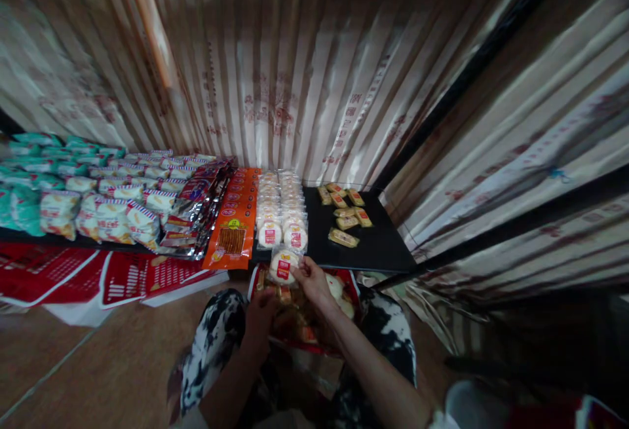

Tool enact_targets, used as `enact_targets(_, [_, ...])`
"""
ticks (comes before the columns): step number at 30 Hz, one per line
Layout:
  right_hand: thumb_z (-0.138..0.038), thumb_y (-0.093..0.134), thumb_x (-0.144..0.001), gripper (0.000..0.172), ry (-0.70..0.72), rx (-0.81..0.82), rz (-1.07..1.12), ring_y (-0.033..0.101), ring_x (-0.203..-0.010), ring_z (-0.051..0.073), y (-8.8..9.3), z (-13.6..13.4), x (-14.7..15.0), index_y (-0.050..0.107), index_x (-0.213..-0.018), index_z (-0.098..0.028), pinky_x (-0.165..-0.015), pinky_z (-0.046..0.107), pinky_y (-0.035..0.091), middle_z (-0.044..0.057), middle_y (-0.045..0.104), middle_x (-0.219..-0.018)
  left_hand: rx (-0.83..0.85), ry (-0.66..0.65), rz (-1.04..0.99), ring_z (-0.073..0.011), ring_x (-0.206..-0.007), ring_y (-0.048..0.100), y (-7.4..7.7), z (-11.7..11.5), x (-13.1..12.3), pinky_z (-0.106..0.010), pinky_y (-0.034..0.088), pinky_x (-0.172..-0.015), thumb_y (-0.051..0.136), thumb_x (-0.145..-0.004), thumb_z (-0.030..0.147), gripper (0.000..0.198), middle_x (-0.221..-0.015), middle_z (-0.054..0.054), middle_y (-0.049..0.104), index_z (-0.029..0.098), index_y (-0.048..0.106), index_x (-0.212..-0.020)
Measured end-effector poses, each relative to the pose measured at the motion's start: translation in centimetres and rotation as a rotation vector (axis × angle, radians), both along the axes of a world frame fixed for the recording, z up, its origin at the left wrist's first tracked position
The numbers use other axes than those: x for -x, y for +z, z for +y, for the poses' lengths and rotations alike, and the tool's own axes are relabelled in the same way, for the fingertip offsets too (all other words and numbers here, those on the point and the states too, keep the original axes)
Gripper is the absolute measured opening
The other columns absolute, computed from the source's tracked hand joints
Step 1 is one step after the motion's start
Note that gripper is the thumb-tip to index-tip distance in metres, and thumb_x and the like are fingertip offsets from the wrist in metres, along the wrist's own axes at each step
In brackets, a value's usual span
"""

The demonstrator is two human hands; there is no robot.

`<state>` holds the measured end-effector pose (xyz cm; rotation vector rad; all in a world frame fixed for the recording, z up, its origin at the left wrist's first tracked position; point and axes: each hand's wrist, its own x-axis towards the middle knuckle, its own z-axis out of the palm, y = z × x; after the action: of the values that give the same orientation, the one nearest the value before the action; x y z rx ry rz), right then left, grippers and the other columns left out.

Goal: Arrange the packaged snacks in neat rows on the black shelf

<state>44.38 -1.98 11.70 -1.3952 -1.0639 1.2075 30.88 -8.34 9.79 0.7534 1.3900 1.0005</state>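
Observation:
My right hand (315, 283) pinches the edge of a round, pale rice cracker packet (284, 267) with a red label, held just in front of the shelf. Curled and in shadow, my left hand (260, 314) is at the left side of a red-rimmed container (354, 285) on my lap; what its fingers hold, if anything, is hidden. Inside the container lie small yellow packets (285, 294) and more white round ones (336, 287). Two upright rows of similar rice cracker packets (295, 232) stand on the shelf straight ahead.
The black shelf (378, 239) carries loose yellow packets (345, 221) at right. Left of the crackers are an orange snack bag (232, 232), dark shiny bags (196, 206), white packets (142, 219) and green packets (27, 209). A dark pole (442, 108) slants along the right.

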Motion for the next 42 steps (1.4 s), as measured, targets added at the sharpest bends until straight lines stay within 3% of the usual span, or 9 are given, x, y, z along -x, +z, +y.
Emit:
enact_targets(3, [-0.042, 0.065, -0.061, 0.029, 0.080, -0.041, -0.097, 0.041, -0.053, 0.009, 0.4, 1.5, 0.1, 0.048, -0.067, -0.020, -0.051, 0.020, 0.036, -0.007, 0.045, -0.058, -0.170, 0.021, 0.250, -0.0200, -0.082, 0.063, 1.2, 1.2, 0.7, -0.034, 0.051, -0.075, 0.054, -0.070, 0.029, 0.024, -0.086, -0.006, 0.067, 0.017, 0.063, -0.088])
enact_targets(7, [-0.041, 0.061, -0.062, 0.025, 0.134, -0.056, -0.181, 0.037, -0.052, 0.009, 0.3, 2.6, 1.1, 0.045, -0.063, -0.021, -0.051, 0.021, 0.033, -0.007, 0.040, -0.057, -0.458, 0.035, 0.578, -0.0219, -0.099, 0.057, 2.9, 3.2, 0.7, -0.039, 0.045, -0.092, 0.044, -0.073, 0.019, 0.024, -0.102, -0.009, 0.060, 0.018, 0.064, -0.088])
enact_targets(13, [-0.037, 0.054, -0.071, 0.017, 0.117, -0.112, -0.491, 0.044, -0.059, 0.012, 0.8, 4.5, 1.7, 0.051, -0.068, -0.020, -0.057, 0.024, 0.037, -0.004, 0.046, -0.064, -0.589, -0.062, 0.877, -0.0272, -0.119, 0.043, 3.1, 5.1, 0.1, -0.044, 0.037, -0.102, 0.040, -0.079, 0.014, 0.032, -0.129, -0.013, 0.045, 0.015, 0.063, -0.102])
enact_targets(23, [-0.027, 0.054, -0.079, 0.012, 0.158, -0.168, -0.687, 0.052, -0.072, 0.016, 1.2, 6.1, 2.3, 0.061, -0.081, -0.018, -0.072, 0.028, 0.045, 0.003, 0.054, -0.079, -0.608, -0.208, 1.054, -0.0314, -0.127, 0.033, 1.8, 6.3, 0.0, -0.047, 0.034, -0.103, 0.041, -0.079, 0.010, 0.040, -0.137, -0.017, 0.037, 0.012, 0.055, -0.117])
enact_targets(32, [-0.025, 0.050, -0.084, 0.039, 0.059, -0.424, -0.864, 0.051, -0.104, 0.024, -0.4, 5.3, 1.8, 0.052, -0.122, -0.018, -0.091, 0.039, 0.044, 0.012, 0.055, -0.110, -0.811, -0.147, 1.144, -0.0310, -0.130, 0.030, 0.0, 7.1, -0.1, -0.049, 0.037, -0.101, 0.042, -0.082, 0.010, 0.040, -0.136, -0.018, 0.035, 0.014, 0.048, -0.122])
enact_targets(38, [-0.019, 0.048, -0.085, 0.033, -0.055, -0.503, -1.012, 0.041, -0.117, 0.026, -1.9, 3.2, -0.7, 0.058, -0.117, -0.019, -0.097, 0.043, 0.040, 0.013, 0.046, -0.129, -0.878, -0.151, 1.141, -0.0320, -0.134, 0.023, -0.9, 7.2, 0.1, -0.050, 0.036, -0.102, 0.047, -0.080, 0.009, 0.045, -0.140, -0.018, 0.029, 0.014, 0.043, -0.125])
enact_targets(42, [-0.015, 0.045, -0.085, 0.034, -0.045, -0.541, -1.027, 0.039, -0.120, 0.025, -2.6, 2.8, -1.4, 0.057, -0.117, -0.019, -0.098, 0.045, 0.040, 0.012, 0.046, -0.130, -0.843, -0.163, 1.159, -0.0337, -0.132, 0.025, -0.6, 7.6, 0.2, -0.051, 0.037, -0.101, 0.050, -0.076, 0.009, 0.048, -0.139, -0.017, 0.030, 0.015, 0.045, -0.124])
